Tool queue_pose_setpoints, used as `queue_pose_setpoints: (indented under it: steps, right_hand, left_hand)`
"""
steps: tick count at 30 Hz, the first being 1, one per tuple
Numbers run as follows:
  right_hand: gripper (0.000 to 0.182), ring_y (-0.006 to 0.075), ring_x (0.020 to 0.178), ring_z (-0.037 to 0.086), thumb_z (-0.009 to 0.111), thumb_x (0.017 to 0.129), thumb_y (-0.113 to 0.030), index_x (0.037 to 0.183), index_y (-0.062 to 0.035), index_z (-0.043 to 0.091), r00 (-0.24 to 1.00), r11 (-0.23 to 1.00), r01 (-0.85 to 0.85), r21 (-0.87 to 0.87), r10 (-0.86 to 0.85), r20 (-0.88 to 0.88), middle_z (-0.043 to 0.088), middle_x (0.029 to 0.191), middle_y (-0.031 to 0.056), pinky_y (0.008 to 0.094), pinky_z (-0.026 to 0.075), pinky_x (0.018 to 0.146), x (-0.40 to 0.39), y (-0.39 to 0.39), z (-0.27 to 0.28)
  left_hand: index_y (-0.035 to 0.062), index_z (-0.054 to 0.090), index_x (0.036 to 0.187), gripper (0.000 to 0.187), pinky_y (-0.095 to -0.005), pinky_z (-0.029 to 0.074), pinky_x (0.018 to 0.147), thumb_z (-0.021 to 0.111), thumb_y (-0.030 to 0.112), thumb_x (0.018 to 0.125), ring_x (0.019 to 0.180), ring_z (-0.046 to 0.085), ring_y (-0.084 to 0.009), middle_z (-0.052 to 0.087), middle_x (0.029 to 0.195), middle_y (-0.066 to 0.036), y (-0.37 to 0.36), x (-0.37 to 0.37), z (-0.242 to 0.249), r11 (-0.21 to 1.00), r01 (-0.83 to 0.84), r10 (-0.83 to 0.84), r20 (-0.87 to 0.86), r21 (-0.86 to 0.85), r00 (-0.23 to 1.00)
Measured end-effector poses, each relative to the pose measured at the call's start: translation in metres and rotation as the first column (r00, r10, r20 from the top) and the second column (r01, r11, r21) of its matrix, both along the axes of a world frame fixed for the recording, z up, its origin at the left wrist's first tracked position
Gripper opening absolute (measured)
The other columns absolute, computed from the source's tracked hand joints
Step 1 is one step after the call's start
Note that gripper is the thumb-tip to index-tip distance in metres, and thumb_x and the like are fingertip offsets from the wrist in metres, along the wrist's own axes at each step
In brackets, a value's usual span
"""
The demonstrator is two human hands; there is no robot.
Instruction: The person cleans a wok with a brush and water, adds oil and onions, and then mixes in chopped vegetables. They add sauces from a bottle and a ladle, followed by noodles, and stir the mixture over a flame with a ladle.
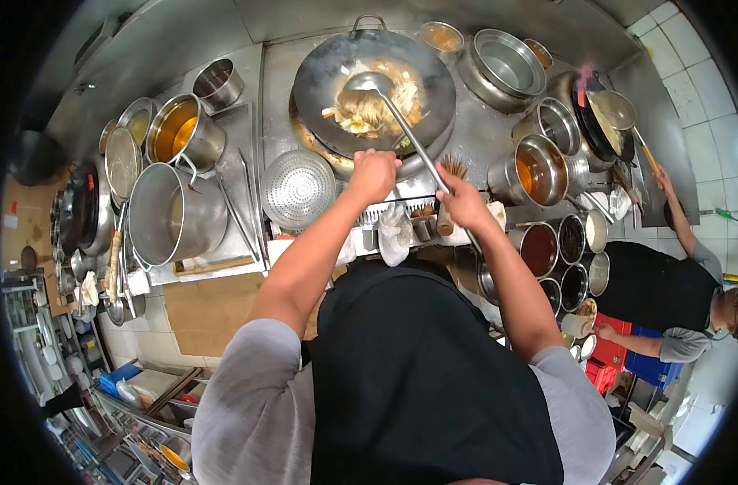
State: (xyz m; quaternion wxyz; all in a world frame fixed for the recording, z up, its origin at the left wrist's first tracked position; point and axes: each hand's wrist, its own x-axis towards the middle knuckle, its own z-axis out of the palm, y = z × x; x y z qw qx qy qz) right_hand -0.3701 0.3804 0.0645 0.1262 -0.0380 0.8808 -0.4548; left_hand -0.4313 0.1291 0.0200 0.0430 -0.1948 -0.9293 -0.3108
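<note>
A large black wok [312,89] sits on the burner, with pale noodle-like food [385,113] and bits of egg or vegetable in it. Steam rises from the food. My left hand [374,176] is closed at the wok's near rim; the part it grips is hidden beneath the fingers. My right hand [463,196] is wrapped round the long handle of a metal ladle [409,129]. The ladle's bowl rests over the food in the wok's middle. Just beside the right hand stands a bamboo brush [453,167].
A perforated strainer [298,188] lies left of the wok. Further left stand a big pot [177,214] and a pot of amber liquid [175,133]. Another amber-filled pot [541,170] and several seasoning tins [539,246] are on the right. A co-worker [660,271] handles a strainer at another wok.
</note>
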Motion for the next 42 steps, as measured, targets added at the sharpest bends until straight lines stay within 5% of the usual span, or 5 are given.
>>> queue_pose_setpoints:
  steps: [7,27,33,35,42]
  right_hand:
    - [0.065,0.0072,0.063,0.045,0.061,0.107,-0.004,0.168,-0.0174,0.044,0.980,0.945,0.166,-0.283,-0.127,0.152,0.051,0.080,-0.0024,0.0245,0.040,0.055,0.059,0.026,0.050]
    - [0.065,0.0109,0.049,0.040,0.062,0.108,-0.009,0.167,-0.0318,0.046,0.836,0.941,0.209,-0.267,-0.030,0.548,0.051,0.075,0.0002,0.0307,0.036,0.042,0.012,0.072,0.049]
    - [0.065,0.0090,0.047,0.040,0.060,0.108,-0.007,0.167,-0.0324,0.046,0.924,0.973,-0.198,-0.116,0.146,-0.354,0.050,0.072,-0.0002,0.0292,0.035,0.041,-0.002,0.074,-0.005]
    - [0.063,0.0167,0.085,0.069,0.065,0.105,-0.006,0.165,-0.0128,0.047,0.877,0.989,0.046,-0.144,0.029,0.479,0.076,0.116,0.0114,0.0320,0.058,0.083,0.013,0.050,0.068]
    - [0.065,0.0346,0.137,0.065,0.068,0.103,-0.009,0.164,-0.0107,0.047,0.989,0.989,-0.147,-0.023,0.147,0.000,0.062,0.151,0.0263,0.0331,0.045,0.115,0.014,0.062,0.005]
  left_hand:
    - [0.0043,0.067,0.090,0.022,-0.0528,0.042,0.093,0.061,0.020,0.104,0.101,0.061,-0.0382,0.068,0.095,-0.015,-0.003,0.010,0.003,0.998,-0.009,0.013,-0.056,0.060,0.998]
    - [0.0071,0.067,0.090,0.025,-0.0572,0.043,0.088,0.062,0.027,0.105,0.097,0.066,-0.0408,0.074,0.093,-0.017,0.020,0.017,0.015,0.985,-0.167,0.164,-0.072,-0.038,0.984]
    - [0.0080,0.067,0.091,0.025,-0.0568,0.043,0.089,0.061,0.028,0.105,0.096,0.066,-0.0413,0.073,0.091,-0.018,0.023,0.019,0.018,0.972,-0.217,0.214,-0.043,-0.086,0.976]
    - [0.0081,0.067,0.092,0.024,-0.0566,0.043,0.089,0.061,0.028,0.105,0.096,0.065,-0.0413,0.073,0.091,-0.018,0.025,0.020,0.018,0.968,-0.234,0.230,-0.044,-0.091,0.972]
    - [0.0079,0.067,0.092,0.021,-0.0563,0.043,0.089,0.063,0.025,0.103,0.096,0.065,-0.0424,0.073,0.091,-0.019,0.026,0.020,0.011,0.970,-0.236,0.231,-0.069,-0.066,0.970]
